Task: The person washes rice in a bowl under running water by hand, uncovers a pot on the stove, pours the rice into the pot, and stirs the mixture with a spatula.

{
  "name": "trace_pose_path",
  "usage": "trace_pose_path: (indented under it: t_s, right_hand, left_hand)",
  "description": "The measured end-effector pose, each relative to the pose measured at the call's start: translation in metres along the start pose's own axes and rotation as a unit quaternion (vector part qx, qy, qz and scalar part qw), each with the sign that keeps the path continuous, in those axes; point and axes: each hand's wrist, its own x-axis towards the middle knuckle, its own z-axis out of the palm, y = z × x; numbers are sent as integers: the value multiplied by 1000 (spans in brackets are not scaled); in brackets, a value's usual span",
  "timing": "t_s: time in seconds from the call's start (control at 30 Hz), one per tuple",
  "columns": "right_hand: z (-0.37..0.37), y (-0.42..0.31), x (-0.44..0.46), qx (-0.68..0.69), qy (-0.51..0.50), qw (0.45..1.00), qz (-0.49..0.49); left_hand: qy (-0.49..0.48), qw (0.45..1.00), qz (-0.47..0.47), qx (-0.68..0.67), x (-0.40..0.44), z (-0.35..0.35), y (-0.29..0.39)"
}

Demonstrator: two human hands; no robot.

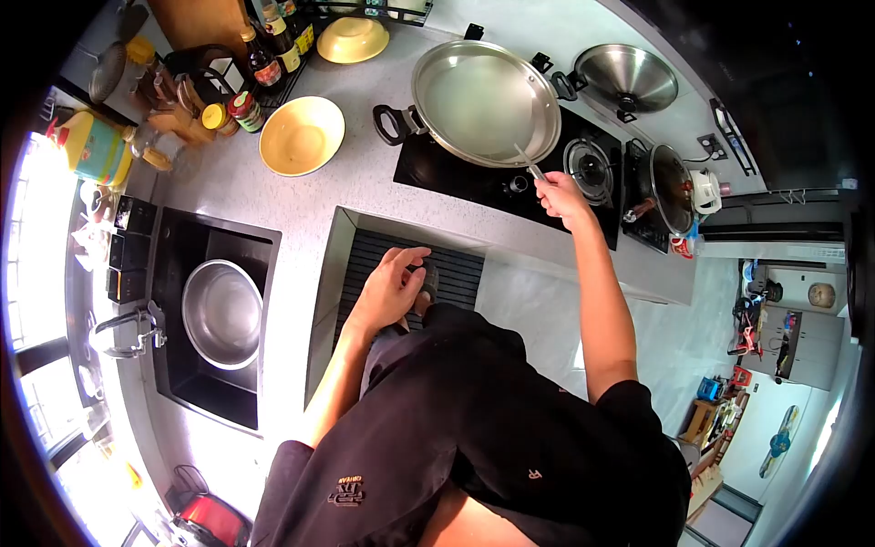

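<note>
My right hand (563, 197) is closed round the handle of a slim metal utensil (530, 162) that reaches over the near rim of a large steel wok (417, 89). The utensil's far end is lost in the pale haze inside the wok, so its kind cannot be told. The wok sits on a black gas hob (428, 173), its side handle (394, 124) pointing left. My left hand (392, 290) hovers in front of my body, fingers loosely bent and apart, with nothing seen in it.
Left of the wok are a yellow bowl (303, 137) and, farther back, another yellow bowl (353, 40). A steel wok lid (629, 80) leans behind the hob. At right stands a glass-lidded pan (670, 187). The black sink (260, 242) holds a steel basin (223, 314).
</note>
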Motion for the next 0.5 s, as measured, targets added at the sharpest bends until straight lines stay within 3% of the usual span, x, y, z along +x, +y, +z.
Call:
trace_pose_path:
  t_s: [0.2,0.33,0.5]
  right_hand:
    - [-6,-10,-13,16,0,1000,-15]
    - [-8,-10,-29,-104,62,989,-89]
    - [-24,-1,-45,-111,65,986,-109]
  left_hand:
    - [23,1000,7,-10,-10,1,-15]
    - [33,999,32,-9,-8,3,-16]
    - [47,997,63,19,3,2,-10]
